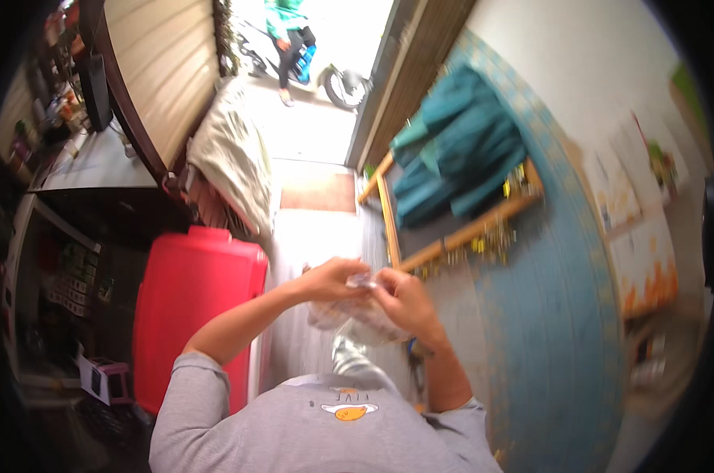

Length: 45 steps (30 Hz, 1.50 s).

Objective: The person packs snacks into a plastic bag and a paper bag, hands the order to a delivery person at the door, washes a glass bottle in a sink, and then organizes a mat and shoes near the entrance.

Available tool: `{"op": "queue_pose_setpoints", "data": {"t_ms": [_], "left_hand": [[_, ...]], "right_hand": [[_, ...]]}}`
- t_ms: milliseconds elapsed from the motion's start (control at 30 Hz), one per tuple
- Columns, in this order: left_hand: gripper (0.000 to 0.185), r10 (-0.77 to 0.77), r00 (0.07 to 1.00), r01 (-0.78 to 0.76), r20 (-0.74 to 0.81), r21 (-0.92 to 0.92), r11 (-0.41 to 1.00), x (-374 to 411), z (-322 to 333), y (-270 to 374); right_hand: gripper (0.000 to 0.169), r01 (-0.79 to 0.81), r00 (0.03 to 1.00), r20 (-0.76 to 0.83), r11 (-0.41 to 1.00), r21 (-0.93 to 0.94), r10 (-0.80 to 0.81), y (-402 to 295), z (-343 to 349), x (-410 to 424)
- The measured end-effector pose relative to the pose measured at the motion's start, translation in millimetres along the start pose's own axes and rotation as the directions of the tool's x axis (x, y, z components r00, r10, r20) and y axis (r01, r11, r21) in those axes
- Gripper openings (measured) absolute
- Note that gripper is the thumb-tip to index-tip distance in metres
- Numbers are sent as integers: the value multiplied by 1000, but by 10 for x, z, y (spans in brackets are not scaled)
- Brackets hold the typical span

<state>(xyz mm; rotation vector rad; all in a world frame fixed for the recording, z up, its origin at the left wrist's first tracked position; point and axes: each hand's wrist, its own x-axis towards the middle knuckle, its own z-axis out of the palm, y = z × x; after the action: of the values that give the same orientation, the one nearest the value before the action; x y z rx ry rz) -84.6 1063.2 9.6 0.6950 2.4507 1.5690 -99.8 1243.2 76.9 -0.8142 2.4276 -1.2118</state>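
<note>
A clear plastic bag (357, 316) hangs in front of my body, with brownish and pinkish contents too blurred to name. My left hand (332, 279) grips the gathered top of the bag from the left. From the right, my right hand (405, 300) pinches the same gathered plastic between thumb and fingers. Both hands nearly meet there, at about chest height above the floor. Part of the bag is hidden behind the hands.
To my left stands a large red plastic box (197, 313). On the right, teal cloth (457, 148) lies over a wooden-framed stand (451, 245). A reddish mat (317, 192) lies by the bright doorway. Outside, a person (286, 26) sits on a motorbike (333, 80).
</note>
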Motion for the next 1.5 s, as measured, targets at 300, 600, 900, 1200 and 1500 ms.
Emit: {"op": "queue_pose_setpoints", "data": {"t_ms": [300,600,900,1200,1500], "left_hand": [[12,-226,852,97,-472,-283,954,1458,-1951,-819],[12,-178,724,67,-666,-189,980,3276,-4144,-2149],[12,-190,668,169,-720,-102,980,4573,-6470,-3744],[8,-210,612,77,-763,-206,975,5378,-8356,-5141],[11,-106,476,47,-873,-95,994,6009,-10144,-5781]], "right_hand": [[34,396,891,144,893,216,-430,752,-466,3396],[20,566,822,137,819,-88,-553,1087,-886,6686],[13,309,948,32,941,138,-317,1260,-719,9655],[15,299,954,-38,949,102,-296,1046,-593,12067],[12,322,930,-233,937,137,-285,602,-419,13994]]}}
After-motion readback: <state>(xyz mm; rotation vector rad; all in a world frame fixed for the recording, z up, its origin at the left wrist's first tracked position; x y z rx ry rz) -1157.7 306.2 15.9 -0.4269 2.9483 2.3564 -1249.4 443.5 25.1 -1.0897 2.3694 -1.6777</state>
